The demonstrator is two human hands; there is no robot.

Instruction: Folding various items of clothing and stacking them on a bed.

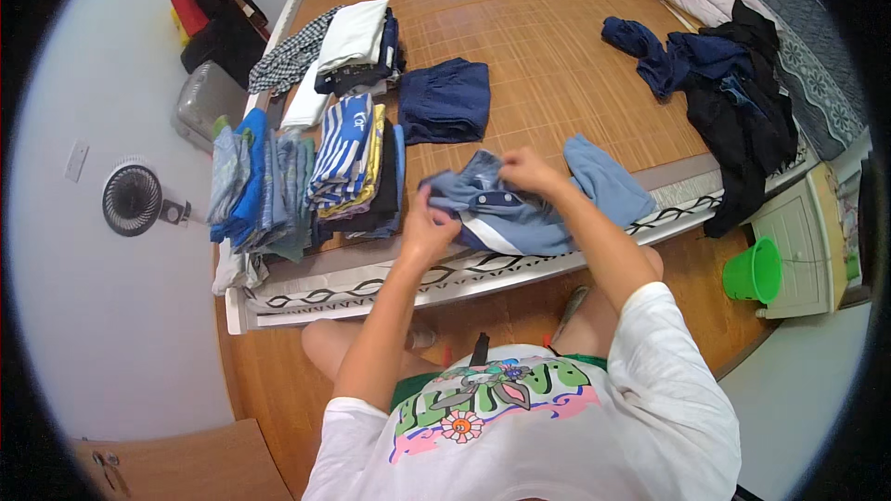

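Note:
A light-blue polo shirt point(536, 231) lies rumpled at the near edge of the bed, with a navy button placket and a white-and-navy band. Its collar point(480, 167) is lifted, and my right hand point(527, 172) pinches the fabric beside it. My left hand point(430, 226) holds the navy shoulder edge on the other side, thumb and index finger around the cloth; its other fingers are partly hidden. One light-blue sleeve point(602, 177) spreads out to the right. Just beyond the shirt lie folded navy trousers or shorts point(445, 101).
Left of the shirt stand folded stacks: striped and yellow tops point(344, 153), blue garments point(261, 188), and a pile topped with white cloth point(353, 35). Loose black and navy clothes point(738, 90) hang over the bed's right corner. A green bucket point(752, 271) stands by a cabinet point(800, 243).

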